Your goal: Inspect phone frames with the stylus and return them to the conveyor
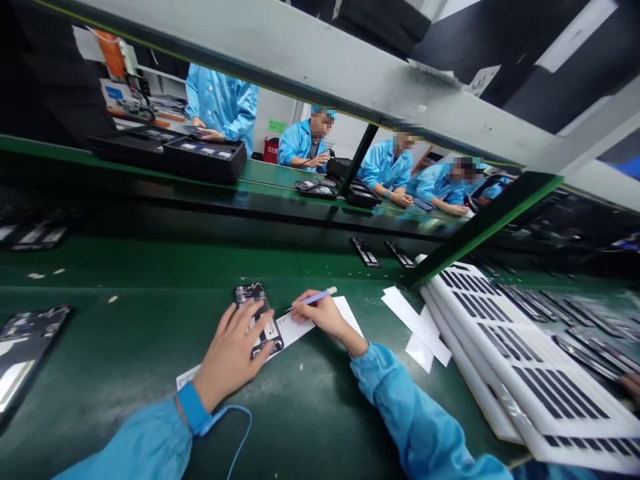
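An opened phone body (253, 297) with bare circuitry lies on the green bench, partly on a white sheet (300, 327). My left hand (233, 351) rests flat over its lower half, fingers spread and pressing it down. My right hand (320, 315) pinches a thin pen-like tool (314, 299) with a purple shaft and pale tip, pointed towards the phone's right edge. Both arms wear blue sleeves, and a blue wrist strap (193, 407) with a cord sits on my left wrist.
White trays of dark strips (520, 360) are stacked at the right, loose white papers (417, 327) beside them. Another phone frame (23, 343) lies at far left, two more (383, 253) on the belt. Several people in blue coats (300, 143) work across it beside black trays (200, 157).
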A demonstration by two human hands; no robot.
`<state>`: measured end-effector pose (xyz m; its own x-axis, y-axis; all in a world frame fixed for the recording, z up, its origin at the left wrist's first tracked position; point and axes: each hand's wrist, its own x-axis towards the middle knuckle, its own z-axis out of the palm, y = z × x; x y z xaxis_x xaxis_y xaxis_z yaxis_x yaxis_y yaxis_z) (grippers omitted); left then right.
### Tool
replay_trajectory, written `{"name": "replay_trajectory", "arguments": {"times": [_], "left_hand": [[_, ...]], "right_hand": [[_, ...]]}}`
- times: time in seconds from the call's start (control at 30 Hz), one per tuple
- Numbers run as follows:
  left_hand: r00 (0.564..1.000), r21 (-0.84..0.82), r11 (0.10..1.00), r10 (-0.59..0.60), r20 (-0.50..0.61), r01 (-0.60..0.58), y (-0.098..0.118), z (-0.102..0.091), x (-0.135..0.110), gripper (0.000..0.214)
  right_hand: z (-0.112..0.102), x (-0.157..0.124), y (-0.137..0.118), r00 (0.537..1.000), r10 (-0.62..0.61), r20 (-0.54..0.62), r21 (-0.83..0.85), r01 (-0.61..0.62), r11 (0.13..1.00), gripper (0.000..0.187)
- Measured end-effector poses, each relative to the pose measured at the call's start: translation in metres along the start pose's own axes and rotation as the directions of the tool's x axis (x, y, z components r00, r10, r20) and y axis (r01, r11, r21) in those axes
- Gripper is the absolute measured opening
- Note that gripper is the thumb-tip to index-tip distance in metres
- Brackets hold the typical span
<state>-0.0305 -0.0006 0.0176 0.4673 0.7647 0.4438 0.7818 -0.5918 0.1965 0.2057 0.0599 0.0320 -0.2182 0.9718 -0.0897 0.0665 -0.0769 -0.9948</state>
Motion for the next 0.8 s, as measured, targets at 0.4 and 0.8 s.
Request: {"name": "replay_trajectory", "arguments": {"times": [0.4, 0.8], "left_hand": [[0.984, 0.0, 0.997, 0.075, 0.164, -0.076, 0.018, 0.021, 0.0, 0.049], [0.981, 0.003, 0.996, 0.082, 0.174, -0.084, 0.019, 0.021, 0.001, 0.048]], "right_hand": [[-0.006, -0.003, 0.012, 0.998, 0.038, 0.049, -0.048, -0.036, 0.998, 0.029], [-0.009, -0.005, 0.01, 0.996, 0.075, 0.04, 0.052, -0.077, 0.996, 0.04]]}}
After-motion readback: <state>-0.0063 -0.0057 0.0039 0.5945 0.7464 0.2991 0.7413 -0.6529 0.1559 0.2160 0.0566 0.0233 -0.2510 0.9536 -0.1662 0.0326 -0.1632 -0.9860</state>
